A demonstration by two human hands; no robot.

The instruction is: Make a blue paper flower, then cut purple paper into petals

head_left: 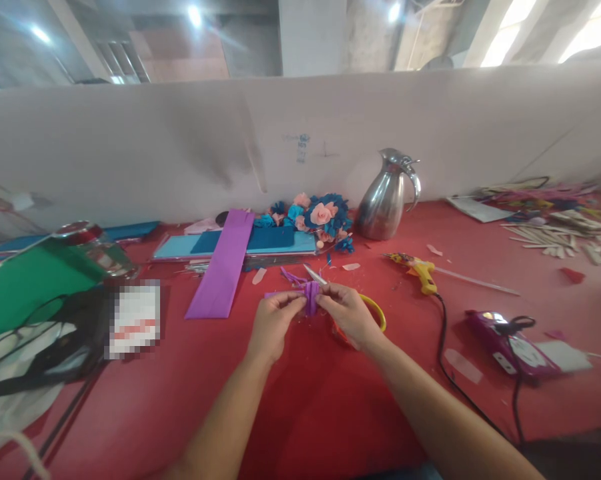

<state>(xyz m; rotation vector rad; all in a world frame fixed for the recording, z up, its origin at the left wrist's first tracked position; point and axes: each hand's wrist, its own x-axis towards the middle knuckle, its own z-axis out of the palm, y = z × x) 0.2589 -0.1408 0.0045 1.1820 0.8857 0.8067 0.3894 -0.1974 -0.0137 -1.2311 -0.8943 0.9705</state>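
Where the red table (300,413) meets its far edge, a pale wall (180,153) rises, marked with small blue writing; beyond it show a pillar (311,40), ceiling lights (195,17) and bright windows at the right. Near the table's middle, the left hand (275,323) and right hand (347,313) pinch a purple piece (311,298) between them, each grip closed on it at thumb and fingers. Scissors (381,313) lie partly hidden by the right hand, blades showing beyond it, yellow handle to its right.

Farther back, a wide purple strip (225,267) lies across flat blue packs (270,240), with blue and pink flowers (325,213) bunched behind. To the right are a yellow glue gun (423,273), its cord trailing toward the near edge, a purple power strip (510,347) and a heap of pale sticks (545,237). Pink scraps are scattered about. At the left, a green sheet (30,287) stands near glasses (10,333).

Beside the flowers, a steel jug (384,203) stands upright, its inside hidden. A clear jar (103,250) with a red lid sits at the left; its contents are too blurred to tell.
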